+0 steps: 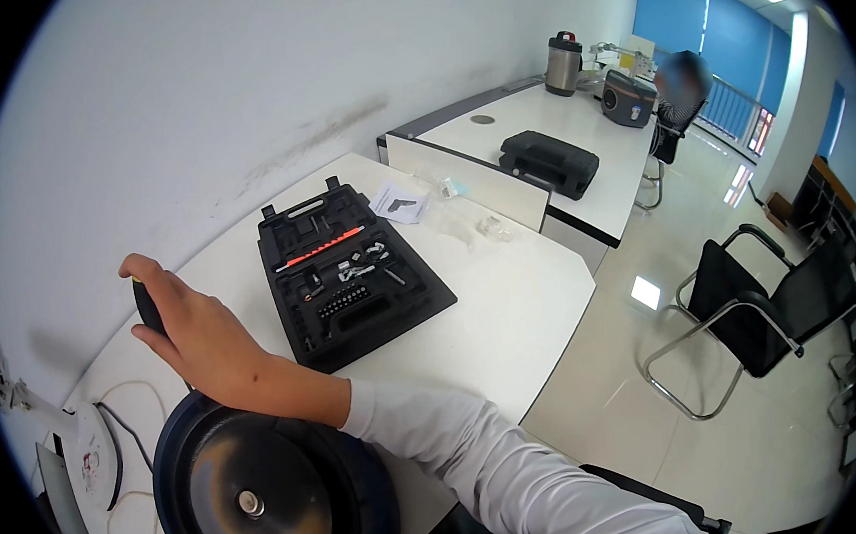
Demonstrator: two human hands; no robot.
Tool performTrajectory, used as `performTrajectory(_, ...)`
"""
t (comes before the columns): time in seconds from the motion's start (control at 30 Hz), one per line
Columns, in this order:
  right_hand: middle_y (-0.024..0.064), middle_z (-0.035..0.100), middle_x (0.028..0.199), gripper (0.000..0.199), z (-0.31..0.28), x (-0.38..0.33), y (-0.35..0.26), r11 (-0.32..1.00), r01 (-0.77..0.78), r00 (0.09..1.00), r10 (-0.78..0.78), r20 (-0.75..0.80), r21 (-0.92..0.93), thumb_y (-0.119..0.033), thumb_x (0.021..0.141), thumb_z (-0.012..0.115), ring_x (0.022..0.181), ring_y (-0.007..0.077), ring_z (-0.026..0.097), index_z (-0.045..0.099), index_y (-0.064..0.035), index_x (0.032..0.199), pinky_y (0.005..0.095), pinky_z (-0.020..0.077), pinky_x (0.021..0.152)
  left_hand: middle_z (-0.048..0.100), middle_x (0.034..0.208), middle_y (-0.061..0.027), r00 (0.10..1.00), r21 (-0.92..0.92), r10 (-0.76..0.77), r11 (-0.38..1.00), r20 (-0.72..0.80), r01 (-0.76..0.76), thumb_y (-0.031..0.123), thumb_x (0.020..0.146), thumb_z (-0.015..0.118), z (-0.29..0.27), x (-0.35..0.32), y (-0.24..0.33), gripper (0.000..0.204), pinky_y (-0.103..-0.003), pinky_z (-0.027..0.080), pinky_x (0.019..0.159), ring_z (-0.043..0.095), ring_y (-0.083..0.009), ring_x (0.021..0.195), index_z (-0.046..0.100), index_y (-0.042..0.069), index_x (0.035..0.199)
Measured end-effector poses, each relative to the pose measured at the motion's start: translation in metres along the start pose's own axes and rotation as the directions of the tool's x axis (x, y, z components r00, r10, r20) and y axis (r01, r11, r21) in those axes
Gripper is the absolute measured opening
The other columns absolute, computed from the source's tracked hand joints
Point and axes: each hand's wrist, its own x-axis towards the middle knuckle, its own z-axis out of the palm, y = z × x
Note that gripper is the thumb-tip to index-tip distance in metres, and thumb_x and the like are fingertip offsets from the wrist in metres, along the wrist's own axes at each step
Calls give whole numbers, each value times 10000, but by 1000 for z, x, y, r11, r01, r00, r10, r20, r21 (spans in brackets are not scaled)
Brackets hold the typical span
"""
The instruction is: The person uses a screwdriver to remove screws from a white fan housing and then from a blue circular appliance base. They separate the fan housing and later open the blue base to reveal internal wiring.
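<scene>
My right hand [194, 333] is closed around a black tool handle [146, 305], probably a screwdriver, above the wheel [265, 487]; next I must seat its tip squarely. Left hand unseen.

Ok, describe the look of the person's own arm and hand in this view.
Only one arm shows, entering from the lower right. The right hand is bare, with no glove, ring or watch visible. The forearm wears a long white sleeve, loosely creased, ending at the wrist. The left hand is out of view.
</scene>
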Motion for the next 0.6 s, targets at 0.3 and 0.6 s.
performTrajectory(0.3, 88, 504, 1006, 405, 4, 5, 1, 925, -96, 995, 97, 16, 368, -25, 820, 597, 743, 174, 580, 488, -108, 1200, 288, 470, 646, 599, 889, -170, 890, -105, -447, 893, -87, 438, 280, 949, 463, 56, -107, 31, 348, -325, 459, 726, 585, -232, 826, 521, -11, 1132)
performTrajectory(0.6, 154, 560, 1021, 429, 6, 7, 4, 957, -23, 1000, 24, 2, 290, -147, 908, 556, 903, 210, 629, 360, -77, 1283, 314, 473, 862, 602, 903, -177, 706, -376, -708, 661, -28, 649, 279, 952, 454, 158, -158, 100, 358, -331, 460, 729, 589, -241, 837, 517, -11, 1153)
